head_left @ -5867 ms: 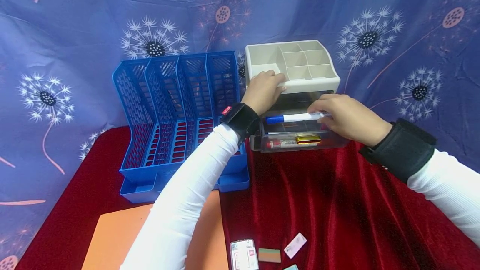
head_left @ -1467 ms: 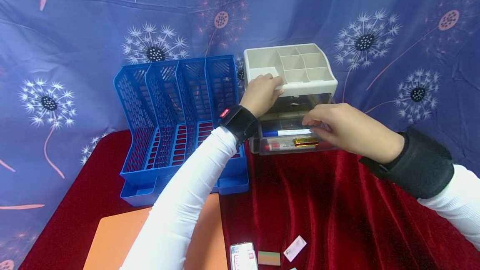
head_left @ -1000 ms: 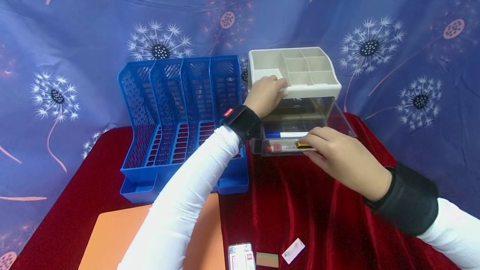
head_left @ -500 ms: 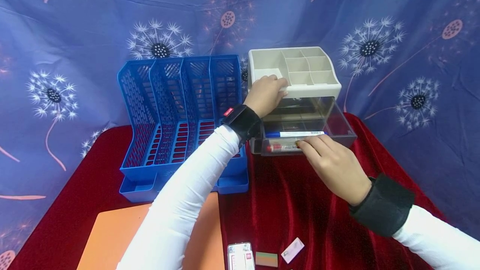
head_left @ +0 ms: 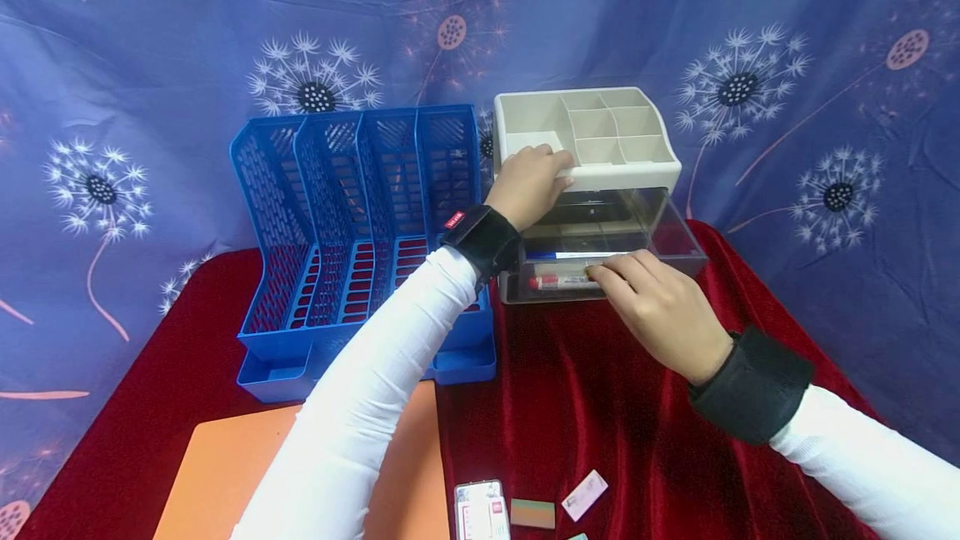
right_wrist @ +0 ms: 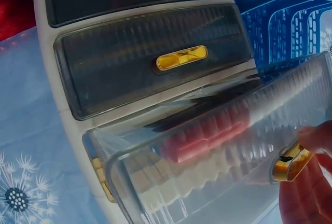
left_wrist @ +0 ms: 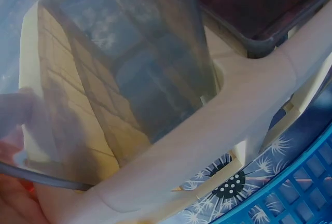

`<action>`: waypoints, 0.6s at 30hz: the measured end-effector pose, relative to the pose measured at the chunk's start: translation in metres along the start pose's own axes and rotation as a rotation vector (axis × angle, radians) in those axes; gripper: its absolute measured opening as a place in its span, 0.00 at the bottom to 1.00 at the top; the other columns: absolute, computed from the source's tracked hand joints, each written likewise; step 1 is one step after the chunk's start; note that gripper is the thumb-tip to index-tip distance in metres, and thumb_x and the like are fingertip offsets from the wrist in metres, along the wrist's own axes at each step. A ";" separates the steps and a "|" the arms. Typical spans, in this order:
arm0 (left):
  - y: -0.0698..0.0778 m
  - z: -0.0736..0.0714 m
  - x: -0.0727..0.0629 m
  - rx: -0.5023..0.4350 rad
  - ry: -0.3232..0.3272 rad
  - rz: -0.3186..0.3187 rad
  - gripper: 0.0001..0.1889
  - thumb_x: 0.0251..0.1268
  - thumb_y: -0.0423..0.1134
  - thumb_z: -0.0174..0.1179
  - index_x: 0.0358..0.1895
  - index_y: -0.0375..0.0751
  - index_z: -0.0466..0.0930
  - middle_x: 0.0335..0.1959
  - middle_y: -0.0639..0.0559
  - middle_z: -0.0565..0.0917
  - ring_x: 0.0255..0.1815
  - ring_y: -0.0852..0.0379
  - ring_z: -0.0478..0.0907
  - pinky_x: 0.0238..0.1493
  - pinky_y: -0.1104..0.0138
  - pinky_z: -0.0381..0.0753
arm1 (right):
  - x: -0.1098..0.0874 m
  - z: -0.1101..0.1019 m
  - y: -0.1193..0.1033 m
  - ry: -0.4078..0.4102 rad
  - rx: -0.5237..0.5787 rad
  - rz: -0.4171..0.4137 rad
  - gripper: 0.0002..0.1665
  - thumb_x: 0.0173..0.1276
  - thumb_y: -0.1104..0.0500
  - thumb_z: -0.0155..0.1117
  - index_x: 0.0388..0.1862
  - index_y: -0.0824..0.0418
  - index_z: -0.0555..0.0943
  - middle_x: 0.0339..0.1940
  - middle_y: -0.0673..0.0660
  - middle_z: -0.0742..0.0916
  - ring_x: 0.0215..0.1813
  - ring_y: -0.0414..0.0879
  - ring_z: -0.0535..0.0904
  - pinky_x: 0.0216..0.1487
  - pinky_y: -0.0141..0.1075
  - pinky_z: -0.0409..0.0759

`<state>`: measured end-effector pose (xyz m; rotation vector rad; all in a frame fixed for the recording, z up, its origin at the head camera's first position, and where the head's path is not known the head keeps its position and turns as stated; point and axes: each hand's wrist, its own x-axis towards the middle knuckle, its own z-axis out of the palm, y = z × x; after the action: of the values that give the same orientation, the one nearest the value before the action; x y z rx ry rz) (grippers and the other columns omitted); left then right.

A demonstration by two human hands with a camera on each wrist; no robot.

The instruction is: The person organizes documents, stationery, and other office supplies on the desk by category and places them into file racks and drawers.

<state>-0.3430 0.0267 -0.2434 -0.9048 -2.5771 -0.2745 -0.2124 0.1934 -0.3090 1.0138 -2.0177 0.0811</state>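
Observation:
My left hand (head_left: 528, 186) grips the front rim of a white desktop organizer (head_left: 626, 177), its fingers curled over the edge into the left compartment. Below that rim, a clear drawer (head_left: 678, 255) stands pulled out. My right hand (head_left: 663, 319) pinches the drawer's gold handle (right_wrist: 291, 165), seen best in the right wrist view. A blue-capped white marker (head_left: 581, 255) lies in the drawer, partly hidden by its front edge. Through the drawer front shows a marker with a red end (head_left: 549, 282). In the left wrist view, the organizer's pale frame (left_wrist: 207, 130) is close and blurred.
A blue file rack (head_left: 360, 215) stands left of the organizer. In front of it lies an orange board (head_left: 240, 457). Nearer me on the red cloth are a clear box (head_left: 482, 511), a striped block (head_left: 532, 513) and an eraser-like block (head_left: 584, 495).
Earlier my right hand held the blue-capped marker above the drawer; it now lies inside. That hand has moved down to the handle, and the drawer has slid slightly inward. My left hand stayed put.

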 end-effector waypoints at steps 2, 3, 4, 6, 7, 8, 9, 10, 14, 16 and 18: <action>0.000 0.000 0.000 -0.005 0.004 0.001 0.14 0.68 0.45 0.55 0.53 0.48 0.79 0.44 0.49 0.83 0.45 0.51 0.78 0.46 0.61 0.74 | 0.002 0.002 0.002 0.001 0.004 0.005 0.13 0.70 0.69 0.46 0.42 0.71 0.79 0.36 0.64 0.82 0.37 0.56 0.78 0.36 0.46 0.78; 0.000 0.000 0.000 -0.007 0.005 0.002 0.14 0.68 0.45 0.55 0.53 0.48 0.79 0.44 0.49 0.83 0.45 0.51 0.78 0.46 0.61 0.74 | 0.003 0.003 0.003 0.009 0.009 0.004 0.10 0.66 0.72 0.51 0.42 0.71 0.79 0.36 0.65 0.82 0.37 0.57 0.78 0.36 0.47 0.78; 0.000 0.001 0.000 -0.006 0.006 0.003 0.14 0.68 0.45 0.55 0.53 0.48 0.79 0.44 0.49 0.83 0.45 0.51 0.78 0.46 0.61 0.74 | 0.003 0.004 0.004 0.013 0.013 0.005 0.10 0.61 0.74 0.55 0.42 0.71 0.79 0.36 0.65 0.82 0.37 0.57 0.78 0.36 0.47 0.78; 0.000 0.001 0.000 -0.005 0.009 0.005 0.14 0.68 0.45 0.55 0.53 0.48 0.79 0.44 0.49 0.83 0.45 0.51 0.78 0.46 0.61 0.74 | 0.005 0.007 0.007 0.015 0.013 0.005 0.15 0.52 0.77 0.61 0.41 0.72 0.79 0.36 0.65 0.82 0.37 0.58 0.78 0.36 0.48 0.78; -0.001 0.002 0.000 -0.004 0.010 0.006 0.14 0.68 0.45 0.55 0.53 0.47 0.79 0.44 0.49 0.83 0.46 0.51 0.78 0.46 0.61 0.74 | 0.006 0.008 0.008 0.019 0.013 0.005 0.17 0.50 0.78 0.63 0.41 0.72 0.79 0.36 0.65 0.82 0.37 0.58 0.78 0.36 0.48 0.78; -0.001 0.002 0.000 -0.003 0.011 0.007 0.14 0.68 0.45 0.55 0.53 0.47 0.79 0.44 0.49 0.83 0.46 0.51 0.78 0.46 0.61 0.74 | 0.006 0.009 0.010 0.026 0.014 0.004 0.18 0.48 0.78 0.64 0.41 0.72 0.79 0.36 0.65 0.82 0.37 0.58 0.78 0.36 0.48 0.78; -0.001 0.002 0.000 -0.003 0.012 0.008 0.14 0.68 0.45 0.55 0.53 0.47 0.79 0.44 0.49 0.83 0.46 0.51 0.78 0.46 0.61 0.74 | 0.007 0.010 0.011 0.027 0.012 0.006 0.18 0.48 0.78 0.65 0.41 0.71 0.79 0.35 0.65 0.82 0.36 0.58 0.78 0.36 0.48 0.78; -0.001 0.003 0.000 -0.004 0.014 0.009 0.14 0.68 0.45 0.55 0.53 0.47 0.79 0.44 0.49 0.83 0.45 0.51 0.78 0.46 0.61 0.74 | 0.007 0.011 0.013 0.027 0.010 0.009 0.17 0.49 0.78 0.65 0.40 0.71 0.79 0.35 0.65 0.82 0.36 0.58 0.78 0.35 0.47 0.78; -0.002 0.004 0.000 -0.006 0.022 0.013 0.14 0.68 0.45 0.55 0.52 0.47 0.79 0.43 0.49 0.83 0.45 0.51 0.78 0.45 0.61 0.74 | 0.010 0.015 0.018 0.020 0.004 0.029 0.15 0.52 0.76 0.66 0.40 0.70 0.79 0.35 0.64 0.82 0.36 0.57 0.78 0.35 0.47 0.78; -0.002 0.004 0.001 -0.005 0.025 0.014 0.13 0.68 0.45 0.55 0.52 0.47 0.79 0.43 0.49 0.83 0.45 0.51 0.78 0.45 0.61 0.74 | 0.011 0.016 0.021 0.011 -0.001 0.041 0.15 0.52 0.75 0.67 0.40 0.70 0.79 0.35 0.64 0.82 0.37 0.57 0.78 0.35 0.47 0.78; -0.001 0.004 0.001 -0.001 0.025 0.012 0.13 0.68 0.45 0.56 0.52 0.47 0.79 0.43 0.49 0.83 0.45 0.51 0.78 0.45 0.60 0.74 | 0.013 0.018 0.023 0.000 -0.006 0.050 0.15 0.52 0.75 0.67 0.40 0.70 0.79 0.35 0.64 0.82 0.37 0.56 0.78 0.35 0.46 0.78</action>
<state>-0.3457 0.0272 -0.2465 -0.9104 -2.5482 -0.2815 -0.2440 0.1937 -0.3044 0.9595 -2.0423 0.1022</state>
